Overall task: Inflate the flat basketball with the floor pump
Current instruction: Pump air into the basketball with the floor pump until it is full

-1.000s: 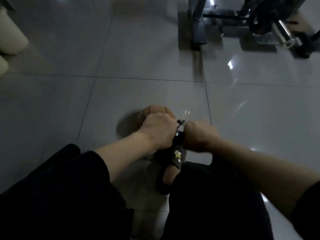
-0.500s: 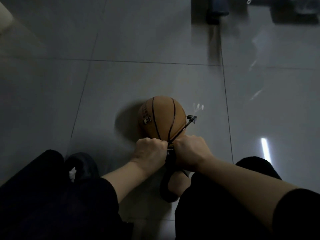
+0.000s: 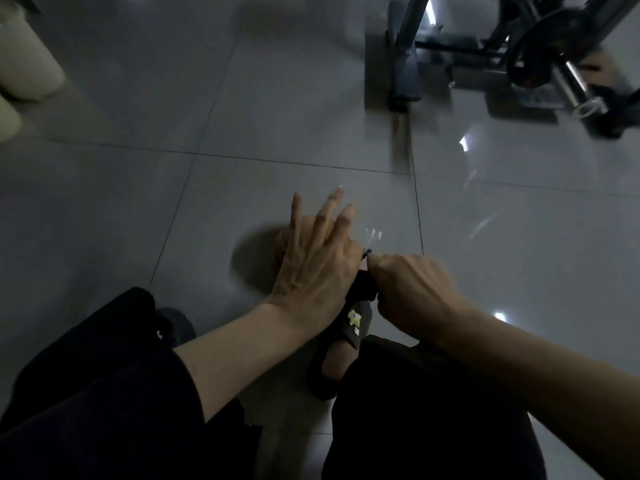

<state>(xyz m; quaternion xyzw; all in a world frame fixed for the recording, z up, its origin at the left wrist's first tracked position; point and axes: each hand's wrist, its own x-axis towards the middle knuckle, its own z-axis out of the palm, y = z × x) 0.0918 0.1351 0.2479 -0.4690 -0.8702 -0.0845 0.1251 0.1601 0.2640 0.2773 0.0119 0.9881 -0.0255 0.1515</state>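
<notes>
The orange basketball lies on the grey tiled floor in front of my feet, almost wholly hidden behind my left hand. My left hand is lifted off the pump handle with its fingers straight and spread, holding nothing. My right hand is curled in a fist round the black pump handle, whose small end piece pokes out between the two hands. The pump's body and hose are hidden under my hands.
My right foot in a black sandal stands just below the hands, and my left shoe sits further left. Dark gym equipment with a weight plate fills the far right. A pale cushion is at the far left.
My left hand has let go of the pump handle and opened its fingers. The handle has come up, so the ball is now mostly covered. The camera has tilted up.
</notes>
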